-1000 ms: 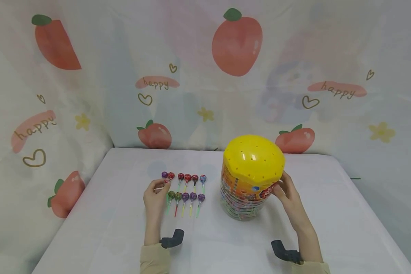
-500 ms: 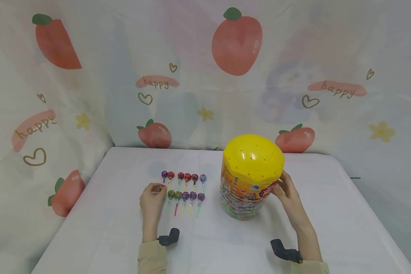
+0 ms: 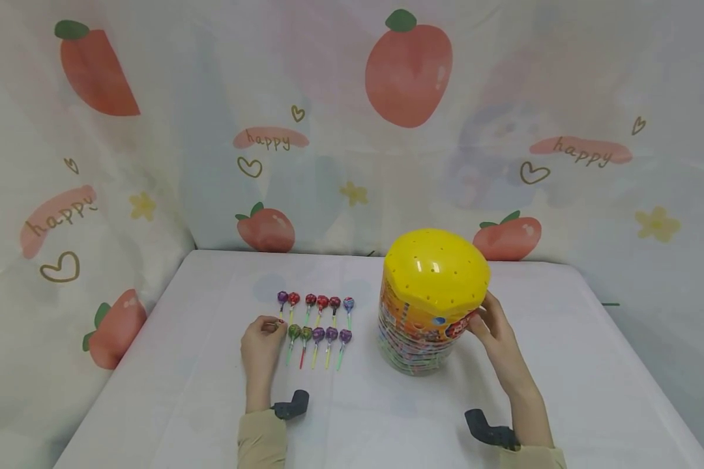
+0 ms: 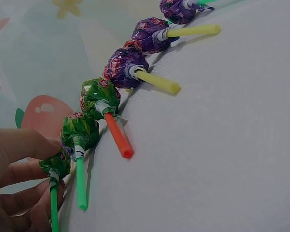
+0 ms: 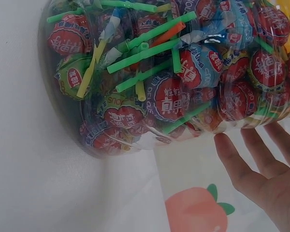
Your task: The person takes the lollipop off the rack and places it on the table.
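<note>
My left hand is at the left end of the front row of lollipops. In the left wrist view its thumb and fingers pinch a green-wrapped lollipop with a green stick, mostly hidden in the head view. Right beside it lies another green lollipop, then a green one with a red stick and several purple lollipops. My right hand rests its fingertips against the right side of a large clear jar full of lollipops, under its yellow lid.
Behind the front row lies a back row with a purple lollipop, several red ones and a blue one. The white table meets a fruit-printed cloth at its back edge.
My left hand has moved from beside the back row, down and slightly left, to the front row's left end, uncovering the back row's left lollipops. My right hand stays on the jar.
</note>
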Action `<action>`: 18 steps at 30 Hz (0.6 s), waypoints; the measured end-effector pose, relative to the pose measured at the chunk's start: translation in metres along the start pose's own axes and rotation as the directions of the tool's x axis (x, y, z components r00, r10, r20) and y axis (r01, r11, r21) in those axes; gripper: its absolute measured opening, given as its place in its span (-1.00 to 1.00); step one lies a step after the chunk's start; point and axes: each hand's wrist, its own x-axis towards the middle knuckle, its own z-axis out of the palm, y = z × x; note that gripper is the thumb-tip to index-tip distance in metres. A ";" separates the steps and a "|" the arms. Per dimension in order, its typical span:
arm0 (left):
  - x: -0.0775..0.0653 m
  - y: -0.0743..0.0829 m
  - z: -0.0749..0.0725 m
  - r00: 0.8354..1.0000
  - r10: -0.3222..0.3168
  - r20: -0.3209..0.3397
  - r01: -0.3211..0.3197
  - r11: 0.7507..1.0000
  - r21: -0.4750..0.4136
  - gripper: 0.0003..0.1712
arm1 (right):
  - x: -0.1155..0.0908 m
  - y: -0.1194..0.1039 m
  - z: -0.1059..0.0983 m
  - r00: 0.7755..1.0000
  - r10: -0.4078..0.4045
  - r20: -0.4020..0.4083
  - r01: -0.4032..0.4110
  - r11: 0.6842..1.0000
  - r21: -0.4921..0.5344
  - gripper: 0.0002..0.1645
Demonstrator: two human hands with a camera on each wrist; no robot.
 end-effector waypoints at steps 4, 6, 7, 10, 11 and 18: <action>-0.001 0.000 0.001 1.000 0.011 0.000 -0.011 0.999 0.030 -0.74 | 0.000 0.000 0.000 1.000 -0.007 -0.001 0.007 1.000 0.006 -0.34; 0.000 0.000 0.001 1.000 0.011 0.001 -0.011 0.999 0.038 -0.73 | -0.001 -0.001 0.000 1.000 -0.011 -0.002 0.011 1.000 0.013 -0.34; -0.001 0.000 0.001 1.000 0.009 0.002 -0.009 0.999 0.037 -0.73 | -0.001 -0.001 0.000 1.000 -0.014 -0.003 0.014 1.000 0.016 -0.33; -0.001 0.001 -0.001 1.000 0.002 0.002 -0.002 1.000 0.026 -0.73 | -0.001 -0.002 0.000 1.000 -0.012 -0.003 0.012 1.000 0.020 -0.33; -0.001 0.001 -0.001 1.000 0.001 0.002 -0.001 1.000 0.020 -0.73 | -0.001 -0.001 0.000 1.000 -0.012 -0.002 0.012 1.000 0.018 -0.33; -0.002 0.002 -0.003 1.000 -0.014 0.010 0.014 1.000 -0.018 -0.72 | -0.001 0.000 0.000 1.000 -0.016 -0.004 0.016 1.000 0.013 -0.33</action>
